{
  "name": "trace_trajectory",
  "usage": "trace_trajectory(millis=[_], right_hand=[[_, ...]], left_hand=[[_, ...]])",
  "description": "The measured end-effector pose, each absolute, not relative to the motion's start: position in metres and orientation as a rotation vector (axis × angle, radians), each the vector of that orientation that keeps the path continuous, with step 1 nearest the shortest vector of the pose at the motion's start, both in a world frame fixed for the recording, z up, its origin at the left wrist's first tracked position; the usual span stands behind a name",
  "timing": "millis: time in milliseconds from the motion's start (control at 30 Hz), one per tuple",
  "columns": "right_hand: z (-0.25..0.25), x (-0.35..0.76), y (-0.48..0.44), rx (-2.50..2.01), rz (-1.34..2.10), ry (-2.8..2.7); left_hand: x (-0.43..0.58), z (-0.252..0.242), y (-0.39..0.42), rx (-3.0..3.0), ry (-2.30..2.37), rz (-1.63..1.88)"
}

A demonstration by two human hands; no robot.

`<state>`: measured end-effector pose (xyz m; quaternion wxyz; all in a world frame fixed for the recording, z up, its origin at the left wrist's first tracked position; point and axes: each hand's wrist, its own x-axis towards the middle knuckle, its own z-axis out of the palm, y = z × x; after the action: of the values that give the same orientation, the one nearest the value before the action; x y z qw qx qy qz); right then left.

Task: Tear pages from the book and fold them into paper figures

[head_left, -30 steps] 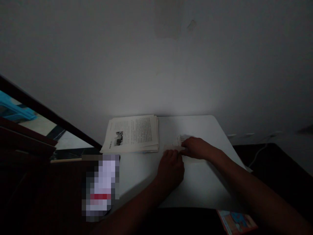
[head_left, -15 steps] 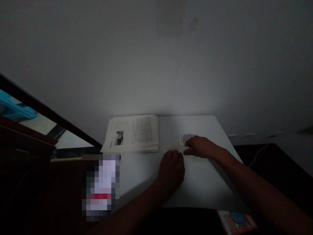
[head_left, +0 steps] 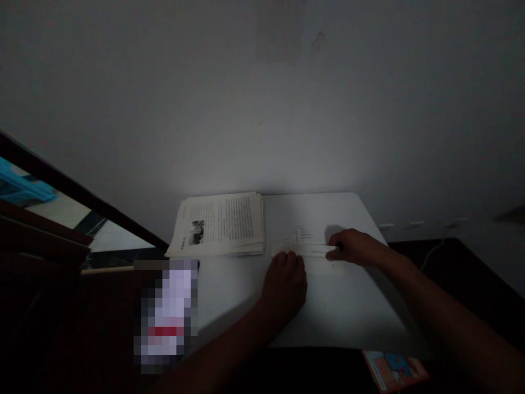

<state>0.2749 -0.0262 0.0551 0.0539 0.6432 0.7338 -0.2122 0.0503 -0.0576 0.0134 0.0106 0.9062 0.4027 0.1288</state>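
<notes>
A folded sheet of paper (head_left: 305, 250), with some print showing, lies on the white table (head_left: 233, 284). My left hand (head_left: 285, 282) is closed at the sheet's left end, its curled fingertips on the near edge. At the right end, my right hand (head_left: 348, 246) pinches the paper between thumb and fingers. Part of the sheet with small printed lines extends beyond the fold toward the wall. Left of my hands sits a stack of printed pages (head_left: 217, 224), the top one bearing text and a small dark photo.
The table's far edge meets a grey wall (head_left: 262, 120). A blurred-out pale object (head_left: 172, 312) is at its left edge. A colourful booklet (head_left: 396, 369) shows below the front edge. A blue plastic item (head_left: 24, 183) lies far left, and a cable (head_left: 432, 254) runs at right.
My right hand has slid rightward along the paper, uncovering more of the folded strip and print. My left hand stays at the left end. The view has shifted slightly.
</notes>
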Motion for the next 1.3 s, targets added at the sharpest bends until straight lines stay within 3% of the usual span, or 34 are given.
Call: trace_trajectory(millis=[633, 867, 1033, 1300], right_hand=[[0.044, 0.306, -0.028, 2.058, -0.96, 2.365], [0.048, 0.294, -0.009, 1.98, -1.336, 2.57], [0.051, 0.275, 0.006, 2.249, -1.66, 2.156], [0.045, 0.244, 0.015, 2.255, -1.549, 2.169]], left_hand=[[0.048, 0.017, -0.056, 2.818, 1.227, 0.446], [0.045, 0.016, -0.056, 2.759, 1.235, 0.503], [0.044, 0.015, -0.055, 2.723, 1.225, 0.54], [0.041, 0.009, -0.054, 2.664, 1.18, 0.648]])
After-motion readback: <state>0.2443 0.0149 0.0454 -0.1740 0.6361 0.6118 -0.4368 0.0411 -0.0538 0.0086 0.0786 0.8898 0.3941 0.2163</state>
